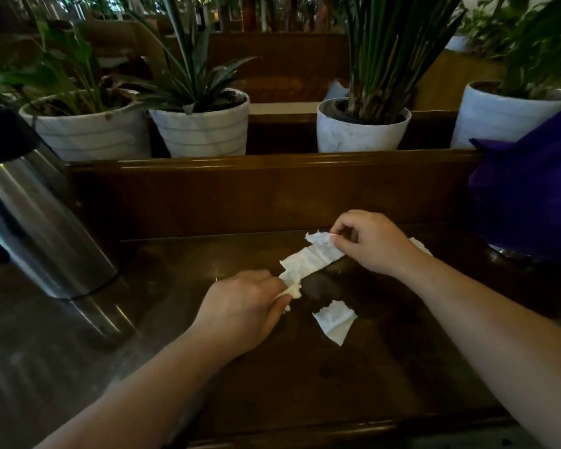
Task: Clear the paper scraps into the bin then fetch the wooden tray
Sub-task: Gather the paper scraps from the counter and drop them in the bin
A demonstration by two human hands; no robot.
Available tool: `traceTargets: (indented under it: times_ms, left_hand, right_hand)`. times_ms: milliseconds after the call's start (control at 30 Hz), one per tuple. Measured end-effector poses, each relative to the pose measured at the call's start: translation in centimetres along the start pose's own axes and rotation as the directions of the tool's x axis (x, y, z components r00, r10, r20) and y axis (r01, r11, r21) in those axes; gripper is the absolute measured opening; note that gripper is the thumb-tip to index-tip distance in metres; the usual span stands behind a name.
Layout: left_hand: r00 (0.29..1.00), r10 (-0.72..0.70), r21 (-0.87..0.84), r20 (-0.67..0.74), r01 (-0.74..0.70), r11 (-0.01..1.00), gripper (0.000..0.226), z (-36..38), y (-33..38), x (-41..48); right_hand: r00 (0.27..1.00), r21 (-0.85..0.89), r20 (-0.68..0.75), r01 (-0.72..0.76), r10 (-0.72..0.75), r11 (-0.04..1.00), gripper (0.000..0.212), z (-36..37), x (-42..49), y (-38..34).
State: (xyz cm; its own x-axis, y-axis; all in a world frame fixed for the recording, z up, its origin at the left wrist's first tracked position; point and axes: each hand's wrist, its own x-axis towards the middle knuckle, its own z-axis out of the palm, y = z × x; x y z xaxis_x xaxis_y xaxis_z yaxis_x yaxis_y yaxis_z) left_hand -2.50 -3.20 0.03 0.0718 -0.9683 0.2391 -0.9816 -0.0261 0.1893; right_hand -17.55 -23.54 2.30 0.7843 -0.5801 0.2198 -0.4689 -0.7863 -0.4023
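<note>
A long white paper strip (pixel 311 259) stretches between both hands above the dark wooden table (pixel 305 384). My right hand (pixel 370 241) pinches its upper end between thumb and fingers. My left hand (pixel 243 306) grips the lower end, bunched in the fingers. A smaller torn paper scrap (pixel 336 322) lies flat on the table just below the strip. Another white scrap (pixel 421 246) peeks out behind my right wrist. No bin or wooden tray is in view.
A steel thermos jug (pixel 36 222) stands at the left. A purple bag (pixel 528 192) sits at the right. Several white plant pots (pixel 204 124) line the raised wooden ledge (pixel 256 163) behind the table.
</note>
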Motion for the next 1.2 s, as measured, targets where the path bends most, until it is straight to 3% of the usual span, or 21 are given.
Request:
traceTargets:
  times_ms: [133,267,467,600,767,900,1033,1200]
  left_hand:
    - [0.998,0.05,0.008,0.027,-0.051,0.999,0.032,0.5,2.6,2.1]
    - [0.988,0.061,0.001,0.142,-0.062,0.998,0.032,2.2,4.3,3.7]
    - [0.956,0.088,0.102,0.28,-0.121,0.987,0.059,4.0,5.5,4.3]
    - [0.967,0.078,0.075,0.244,-0.099,0.992,0.033,3.8,5.0,4.3]
    - [0.983,-0.067,0.064,0.17,0.057,0.996,0.03,2.6,3.4,3.8]
    - [0.982,-0.141,0.039,0.124,0.137,0.99,0.029,1.5,1.8,3.0]
    - [0.976,-0.182,0.011,0.117,0.182,0.983,0.028,0.7,0.5,2.2]
    - [0.978,-0.177,-0.005,0.111,0.179,0.984,0.026,0.3,-0.7,2.0]
  right_hand:
    - [1.0,-0.012,-0.005,0.02,-0.02,1.0,0.01,0.0,0.0,1.2]
    - [1.0,-0.008,0.001,0.023,-0.023,1.0,0.008,0.1,-0.1,2.1]
    - [0.999,-0.018,0.0,0.033,-0.033,0.999,0.006,-0.2,-0.5,3.2]
    - [0.999,-0.024,0.015,0.049,-0.048,0.999,0.006,0.6,0.5,3.1]
    - [0.998,-0.1,0.047,0.049,-0.044,0.994,0.011,2.4,2.2,1.8]
    - [0.98,-0.16,0.201,0.041,-0.008,0.986,0.014,4.1,2.8,0.5]
    - [0.954,-0.235,0.297,0.035,0.038,0.971,0.032,4.7,2.5,-0.6]
    - [0.956,-0.226,0.291,0.029,0.039,0.974,0.017,5.0,1.3,-1.3]
